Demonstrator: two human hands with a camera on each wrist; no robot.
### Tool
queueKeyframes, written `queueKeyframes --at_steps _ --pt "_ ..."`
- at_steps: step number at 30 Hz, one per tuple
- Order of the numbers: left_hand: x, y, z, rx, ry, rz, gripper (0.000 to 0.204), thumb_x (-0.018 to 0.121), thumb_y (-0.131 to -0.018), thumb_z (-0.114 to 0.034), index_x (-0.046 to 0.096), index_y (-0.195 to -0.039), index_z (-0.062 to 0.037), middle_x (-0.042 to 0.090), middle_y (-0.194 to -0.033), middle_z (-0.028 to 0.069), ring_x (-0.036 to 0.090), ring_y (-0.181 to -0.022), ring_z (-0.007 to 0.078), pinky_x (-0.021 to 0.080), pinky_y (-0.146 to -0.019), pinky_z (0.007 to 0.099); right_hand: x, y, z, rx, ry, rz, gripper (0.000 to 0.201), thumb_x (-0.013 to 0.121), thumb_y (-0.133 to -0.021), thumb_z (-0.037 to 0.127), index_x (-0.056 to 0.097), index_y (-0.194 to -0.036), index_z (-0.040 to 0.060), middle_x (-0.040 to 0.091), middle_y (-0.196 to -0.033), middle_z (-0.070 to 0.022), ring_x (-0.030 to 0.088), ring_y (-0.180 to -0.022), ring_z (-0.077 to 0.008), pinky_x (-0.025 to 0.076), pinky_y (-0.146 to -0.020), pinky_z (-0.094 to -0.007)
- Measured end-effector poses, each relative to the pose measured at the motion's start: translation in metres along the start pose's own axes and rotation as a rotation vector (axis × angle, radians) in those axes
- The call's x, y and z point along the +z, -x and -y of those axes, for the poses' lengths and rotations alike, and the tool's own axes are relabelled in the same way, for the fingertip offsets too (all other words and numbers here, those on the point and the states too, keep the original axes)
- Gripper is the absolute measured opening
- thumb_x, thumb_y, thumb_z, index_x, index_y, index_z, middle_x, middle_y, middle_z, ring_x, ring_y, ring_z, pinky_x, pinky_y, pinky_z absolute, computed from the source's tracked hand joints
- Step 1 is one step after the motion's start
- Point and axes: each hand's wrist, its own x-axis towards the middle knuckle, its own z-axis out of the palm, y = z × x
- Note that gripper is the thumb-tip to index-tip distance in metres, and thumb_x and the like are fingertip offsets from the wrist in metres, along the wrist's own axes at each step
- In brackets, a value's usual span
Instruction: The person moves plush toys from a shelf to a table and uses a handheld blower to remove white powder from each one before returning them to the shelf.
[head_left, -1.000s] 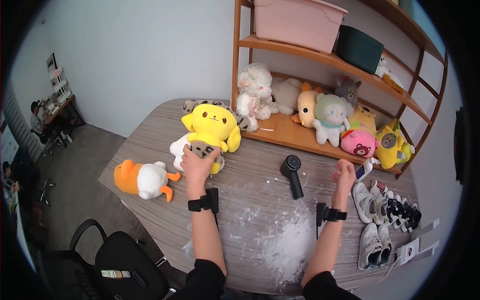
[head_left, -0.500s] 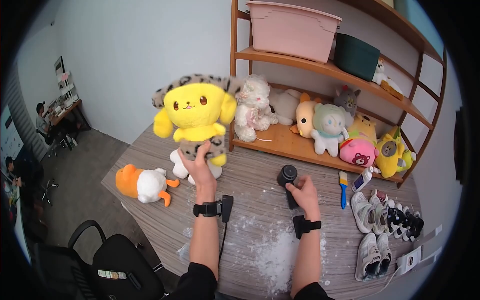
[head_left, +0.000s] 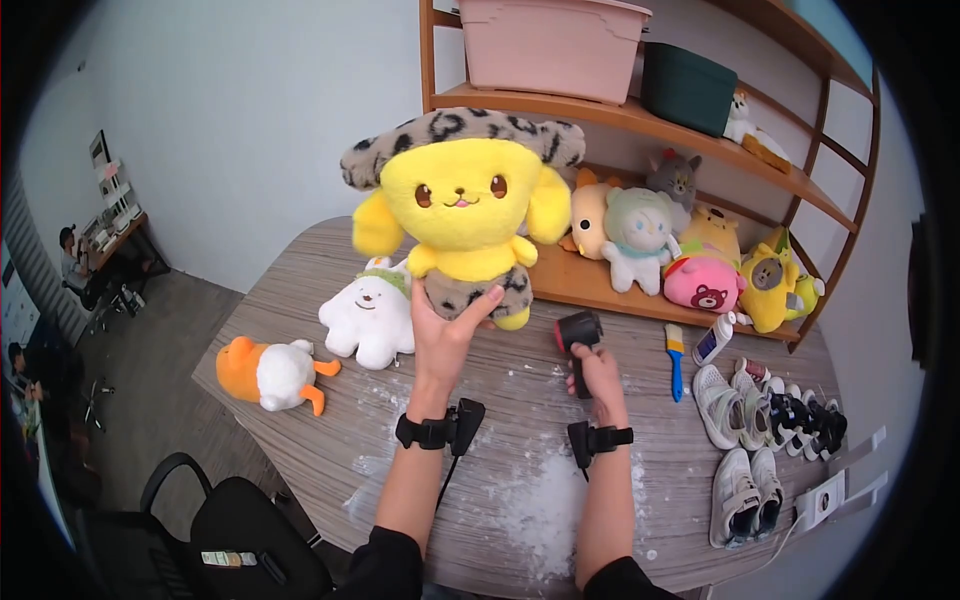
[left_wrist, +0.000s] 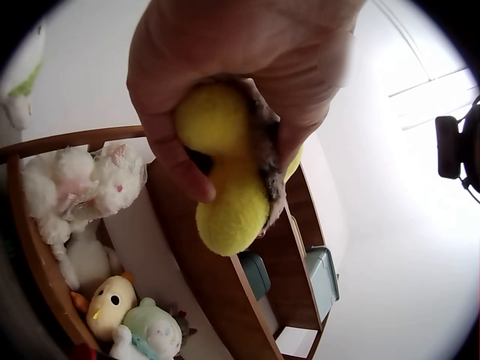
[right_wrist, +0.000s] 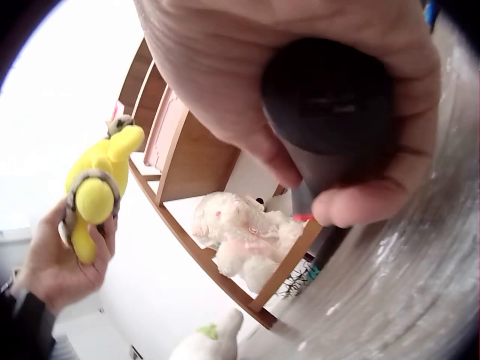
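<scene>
My left hand [head_left: 442, 350] grips a yellow plush toy [head_left: 462, 225] with a leopard-print hat by its spotted lower body and holds it upright above the table. In the left wrist view, thumb and fingers wrap around the spotted cloth, with the plush's yellow feet [left_wrist: 234, 214] between them. A black handheld device [head_left: 578, 330] with a round head and a red face is in my right hand [head_left: 602, 382], fingers curled around its handle over the table. The right wrist view shows the handle's dark rounded end [right_wrist: 330, 97] close up against the palm.
White powder [head_left: 545, 510] is spread over the front of the wooden table. A white plush [head_left: 368, 312] and an orange-and-white duck plush [head_left: 280, 374] lie left. To the right are a blue-handled brush [head_left: 676, 365], a bottle [head_left: 713, 338] and several shoes [head_left: 735, 500]. Behind stands a shelf [head_left: 590, 280] with plush toys.
My left hand has lifted the yellow plush off the table, up and to the right, uncovering the white plush. My right hand has moved left, taken hold of the black device and raised it.
</scene>
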Motion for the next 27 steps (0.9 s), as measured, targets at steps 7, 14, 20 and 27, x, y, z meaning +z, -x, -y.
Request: queueKeyframes --at_steps 7,14,20,27 --pt "0.003 -0.001 0.022 0.001 -0.092 0.036 0.058 0.081 -0.079 -0.007 0.047 -0.125 0.001 0.064 -0.111 0.0111 0.066 -0.093 0.0179 0.057 -0.067 0.0302 -0.019 0.013 0.037 -0.058 -0.513 0.02 0.036 0.034 -0.099 0.036 0.051 -0.096 0.004 0.06 -0.074 -0.0101 0.055 -0.046 -0.0175 0.044 -0.038 -0.031" --pt "0.005 -0.002 0.052 0.124 -0.28 -0.034 0.059 0.083 -0.077 -0.004 0.047 -0.124 0.0014 0.062 -0.115 0.0124 0.064 -0.098 0.0179 0.057 -0.07 0.0292 -0.008 0.044 0.08 -0.552 -0.461 -0.223 0.057 0.071 -0.091 0.015 0.04 -0.137 0.0001 0.058 -0.1 -0.006 0.056 -0.068 -0.0088 0.046 -0.047 -0.0239" --pt "0.006 0.0 0.057 0.137 -0.361 -0.037 0.061 0.083 -0.076 -0.003 0.046 -0.124 0.0021 0.06 -0.118 0.0134 0.063 -0.102 0.0189 0.056 -0.078 0.0298 -0.005 0.065 0.095 -0.528 -0.297 -0.214 0.044 0.074 -0.088 0.014 0.051 -0.123 0.0006 0.057 -0.087 -0.0021 0.053 -0.063 -0.0052 0.04 -0.046 -0.0205" --pt "0.013 0.002 0.052 0.131 -0.342 -0.004 0.066 0.083 -0.075 -0.003 0.045 -0.128 0.0025 0.059 -0.122 0.0143 0.061 -0.107 0.0203 0.054 -0.087 0.0317 0.003 0.068 0.1 -0.492 -0.504 -0.095 0.031 0.055 -0.098 0.019 0.051 -0.125 0.0036 0.063 -0.096 -0.0079 0.053 -0.072 -0.0074 0.047 -0.06 -0.0245"
